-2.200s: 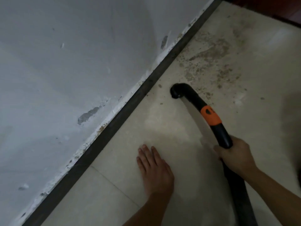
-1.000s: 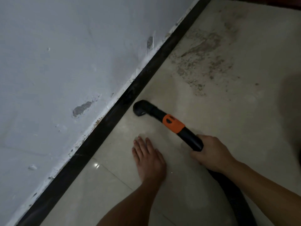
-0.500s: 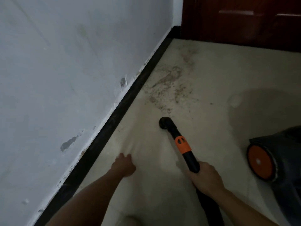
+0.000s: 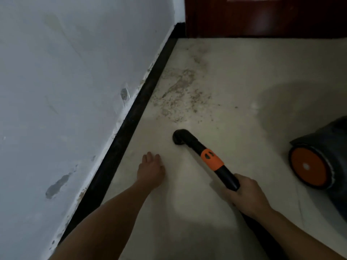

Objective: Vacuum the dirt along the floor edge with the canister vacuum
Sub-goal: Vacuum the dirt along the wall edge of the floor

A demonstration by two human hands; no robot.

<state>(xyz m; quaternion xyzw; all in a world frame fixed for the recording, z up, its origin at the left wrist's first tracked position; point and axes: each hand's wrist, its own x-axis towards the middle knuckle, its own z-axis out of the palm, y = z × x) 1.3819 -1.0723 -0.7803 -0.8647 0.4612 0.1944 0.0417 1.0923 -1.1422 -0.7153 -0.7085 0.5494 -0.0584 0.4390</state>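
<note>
My right hand (image 4: 247,196) grips the black vacuum hose wand (image 4: 195,145), which has an orange collar (image 4: 211,160). The wand's bent nozzle end (image 4: 178,137) touches the pale tile floor just short of a brown dirt patch (image 4: 180,94). The dirt lies beside the black baseboard (image 4: 131,117) under the white wall. My left hand (image 4: 150,170) rests flat on the floor left of the wand, holding nothing. The dark canister vacuum (image 4: 323,166) with an orange wheel (image 4: 307,167) sits at the right edge.
A dark red wooden door (image 4: 262,15) closes off the far end of the floor. The white wall (image 4: 65,91) has chipped paint spots. A tile joint runs near the canister.
The view has tilted up, bringing the door and the canister into sight. The nozzle swung from the baseboard out toward the dirt patch. My left hand shifted slightly on the floor.
</note>
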